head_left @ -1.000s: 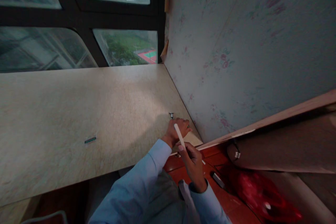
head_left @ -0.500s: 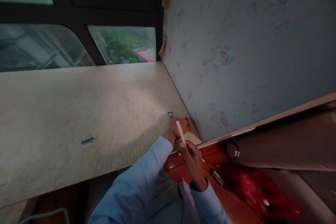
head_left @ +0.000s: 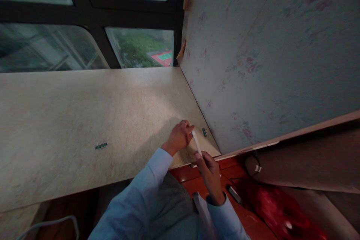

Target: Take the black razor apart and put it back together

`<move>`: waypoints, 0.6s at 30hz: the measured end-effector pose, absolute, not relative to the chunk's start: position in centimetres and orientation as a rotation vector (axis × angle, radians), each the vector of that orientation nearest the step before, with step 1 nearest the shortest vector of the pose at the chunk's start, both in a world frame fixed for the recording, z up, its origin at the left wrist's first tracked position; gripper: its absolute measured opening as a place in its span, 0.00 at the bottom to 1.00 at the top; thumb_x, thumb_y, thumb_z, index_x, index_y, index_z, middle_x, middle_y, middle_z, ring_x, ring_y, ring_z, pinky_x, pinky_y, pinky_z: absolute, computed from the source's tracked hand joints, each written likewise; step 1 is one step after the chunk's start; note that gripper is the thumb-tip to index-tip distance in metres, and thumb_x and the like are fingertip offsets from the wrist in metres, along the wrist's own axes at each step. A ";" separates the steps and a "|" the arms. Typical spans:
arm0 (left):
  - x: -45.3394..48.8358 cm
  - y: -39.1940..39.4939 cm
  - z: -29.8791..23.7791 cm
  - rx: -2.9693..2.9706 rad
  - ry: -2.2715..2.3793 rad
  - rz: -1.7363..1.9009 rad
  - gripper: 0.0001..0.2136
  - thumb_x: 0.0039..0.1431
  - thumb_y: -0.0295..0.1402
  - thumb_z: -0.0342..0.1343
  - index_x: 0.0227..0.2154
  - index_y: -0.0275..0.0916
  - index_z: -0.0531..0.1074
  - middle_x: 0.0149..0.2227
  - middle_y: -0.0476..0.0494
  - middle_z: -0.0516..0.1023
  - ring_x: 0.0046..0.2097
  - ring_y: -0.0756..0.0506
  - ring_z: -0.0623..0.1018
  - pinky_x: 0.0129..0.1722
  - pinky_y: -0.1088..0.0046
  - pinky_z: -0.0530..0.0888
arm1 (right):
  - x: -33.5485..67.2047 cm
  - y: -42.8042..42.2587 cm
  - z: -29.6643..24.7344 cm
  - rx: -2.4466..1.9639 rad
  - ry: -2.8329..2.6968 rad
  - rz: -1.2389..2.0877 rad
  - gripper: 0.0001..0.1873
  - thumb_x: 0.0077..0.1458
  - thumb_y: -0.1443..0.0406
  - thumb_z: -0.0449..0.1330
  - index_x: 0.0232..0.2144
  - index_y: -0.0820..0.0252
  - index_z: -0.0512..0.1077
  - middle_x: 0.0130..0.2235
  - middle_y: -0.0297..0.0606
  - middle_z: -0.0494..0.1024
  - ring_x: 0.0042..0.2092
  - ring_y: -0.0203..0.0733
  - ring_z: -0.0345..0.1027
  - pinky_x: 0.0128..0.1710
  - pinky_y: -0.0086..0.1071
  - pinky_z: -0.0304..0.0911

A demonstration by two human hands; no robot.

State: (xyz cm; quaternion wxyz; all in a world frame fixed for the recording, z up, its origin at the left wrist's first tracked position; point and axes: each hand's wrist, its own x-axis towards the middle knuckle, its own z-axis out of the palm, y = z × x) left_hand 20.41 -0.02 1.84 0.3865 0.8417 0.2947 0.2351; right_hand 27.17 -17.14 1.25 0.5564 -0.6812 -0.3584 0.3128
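Observation:
My right hand [head_left: 208,170] pinches the lower end of a slim white stick [head_left: 197,143], which points up and slightly left over the counter's front right corner. My left hand [head_left: 179,137] is closed just above the countertop, its thumb side touching or almost touching the stick's upper end. A small silvery glint shows at its curled fingers; what they hold is hidden. To the right of that hand, by the wall, lies a small dark green strip-shaped piece [head_left: 204,132]. A similar dark green strip [head_left: 101,146] rests farther left on the counter.
The pale marbled countertop [head_left: 70,112] runs to the dark-framed window [head_left: 98,17]. A flowered wall [head_left: 267,63] bounds it on the right. Below the front edge are a red-brown surface [head_left: 247,219], a red plastic bag [head_left: 281,210] and a small grey-white object [head_left: 234,194].
My left hand has moved left, away from the wall, uncovering the small dark green piece. The silvery T-shaped piece beyond that hand no longer shows. My right hand still holds the white stick.

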 end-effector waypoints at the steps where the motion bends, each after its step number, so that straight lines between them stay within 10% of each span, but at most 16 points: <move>1: 20.1 0.1 1.6 2.347 0.737 0.532 0.12 0.55 0.29 0.56 0.43 0.40 0.75 0.45 0.40 0.71 0.51 0.41 0.70 0.53 0.64 0.69 | 27.2 -17.1 1.1 -1.612 -0.848 0.736 0.20 0.59 0.51 0.55 0.35 0.62 0.75 0.22 0.30 0.66 0.24 0.34 0.56 0.24 0.27 0.53; 18: 19.2 -1.4 0.2 2.486 0.755 0.593 0.09 0.60 0.27 0.51 0.39 0.36 0.75 0.53 0.34 0.70 0.52 0.41 0.73 0.54 0.59 0.71 | 27.3 -16.6 0.9 -1.606 -0.842 0.792 0.19 0.59 0.50 0.55 0.31 0.61 0.72 0.22 0.27 0.59 0.23 0.31 0.50 0.20 0.25 0.48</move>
